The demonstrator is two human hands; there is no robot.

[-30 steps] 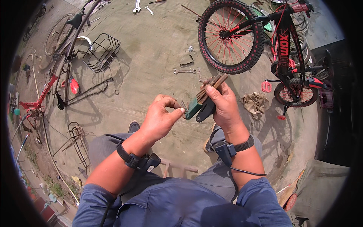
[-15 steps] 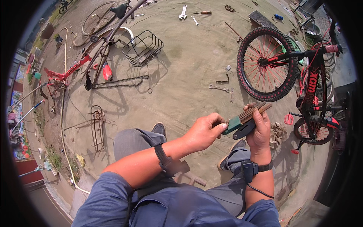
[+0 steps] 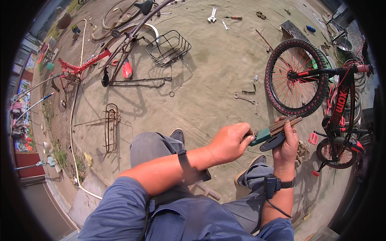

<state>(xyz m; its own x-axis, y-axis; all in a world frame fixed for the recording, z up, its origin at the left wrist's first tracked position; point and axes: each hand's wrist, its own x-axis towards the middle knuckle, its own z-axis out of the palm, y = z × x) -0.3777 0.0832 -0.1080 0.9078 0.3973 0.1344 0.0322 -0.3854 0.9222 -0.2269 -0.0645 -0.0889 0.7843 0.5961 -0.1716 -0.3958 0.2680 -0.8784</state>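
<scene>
My right hand (image 3: pixel 286 146) is closed round a bundle of brown rods or strips (image 3: pixel 279 126) and a flat black piece (image 3: pixel 273 142) with a hole near its rounded end. A green block-like part (image 3: pixel 261 136) covers the bundle's left end. Against that green end, the thumb and fingers of my left hand (image 3: pixel 231 142) are pinched together; a small brownish bit shows at the fingertips, too little to name. These held things sit above the ground, between my knees and the knobbly front wheel (image 3: pixel 267 76) of a bicycle. The exact kind of the bundle cannot be told.
The black-and-red bicycle (image 3: pixel 339 100) lies at right. Wrenches (image 3: pixel 244 98) and other tools are scattered on the ground sheet. Farther left are a wire basket (image 3: pixel 169 48), a red frame (image 3: pixel 84 64), a chain (image 3: pixel 140 83), a rusty rack (image 3: pixel 111 128) and a long hose (image 3: pixel 73 120).
The whole scene has shifted right and slightly down in view. My left hand has turned a little, its knuckles now more on top, still at the green end. My right hand's hold looks unchanged.
</scene>
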